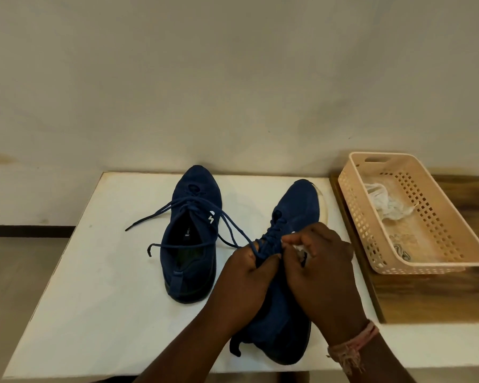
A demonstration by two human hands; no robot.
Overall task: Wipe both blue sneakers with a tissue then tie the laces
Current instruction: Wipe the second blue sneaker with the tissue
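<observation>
Low in the middle of the frame, the left hand (246,275) and right hand (320,261) sit close together, fingers curled, both pinching the laces (268,244) of the right sneaker (296,205).

We see navy sneakers (190,236), navy laces (174,208), white table (100,286), peach basket (437,268) with grid holes, crumpled white tissue (387,205), pinkish wristband (354,346).

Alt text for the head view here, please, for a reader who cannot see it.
Both hands, left hand and right hand, pinch the laces of the right blue sneaker on a white table. The left sneaker lies unlaced beside it; crumpled tissue sits in a beige basket.
</observation>
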